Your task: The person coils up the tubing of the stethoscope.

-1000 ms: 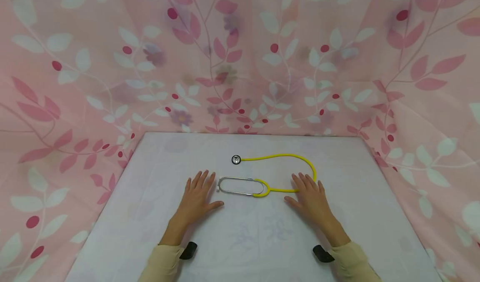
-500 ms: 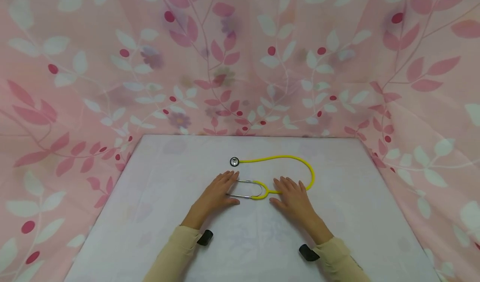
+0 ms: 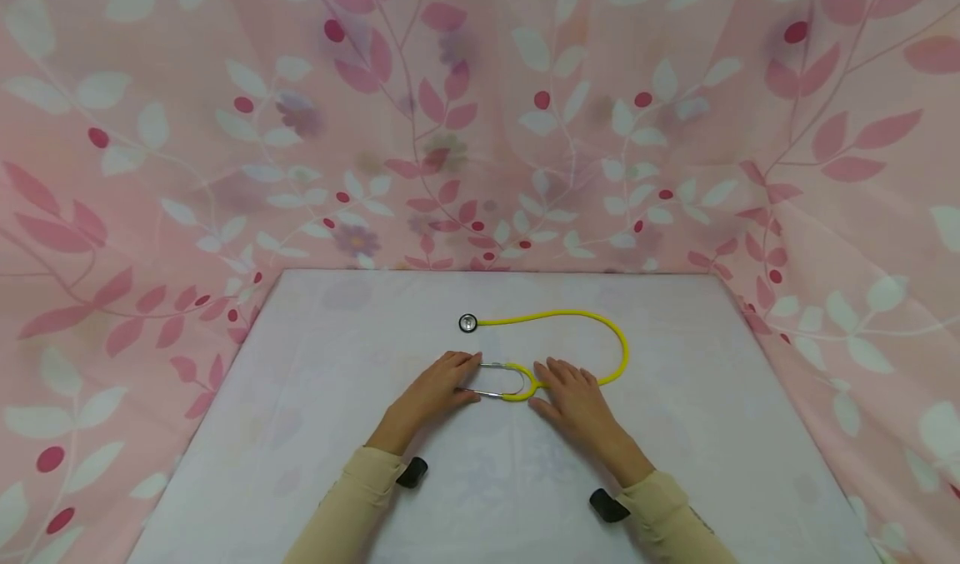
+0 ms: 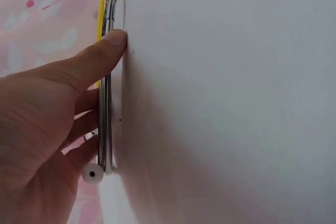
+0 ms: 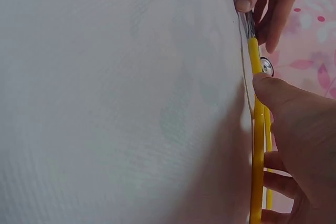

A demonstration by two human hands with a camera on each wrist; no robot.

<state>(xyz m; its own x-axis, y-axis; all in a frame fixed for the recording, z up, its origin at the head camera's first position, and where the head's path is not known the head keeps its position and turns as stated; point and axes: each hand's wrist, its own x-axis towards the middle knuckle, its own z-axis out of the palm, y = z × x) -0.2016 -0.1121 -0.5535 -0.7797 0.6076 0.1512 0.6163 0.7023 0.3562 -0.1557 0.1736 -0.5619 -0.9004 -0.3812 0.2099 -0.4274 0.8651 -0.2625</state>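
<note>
1. Stethoscope (image 3: 625,343) lies flat on the worktop (image 3: 352,314), approx. centre; tubing loops out to your right & back to the chestpiece (image 3: 468,323), beyond your left hand (image 3: 435,385).
2. L. hand: thumb on the near side of the metal ear tubes (image 4: 105,124), fingers on the far side; can't tell if you've actually got a grip.
3. R. hand (image 3: 581,399): over the yellow tubing (image 3: 577,312) next to the Y-joint (image 3: 535,384), fingers relaxed, thumb spread, not clamped.
4. Handling (my guess): light overall; tubing soft, bendy, a bit grippy; ear tubes stiff, smooth, maybe slippery; chestpiece prob. heaviest, so it may drag or swing.
5. Best holds, I'd say: ear tubes mid-length plus tubing just past the Y. Don't yank the ear tips; go easy on the chestpiece face.
6. L. wrist cam shows you a pale ear tip (image 4: 92,173), hidden under your hand in head view.
7. R. wrist cam gives you thumb vs. tubing side-on; only head view has the full loop.
</note>
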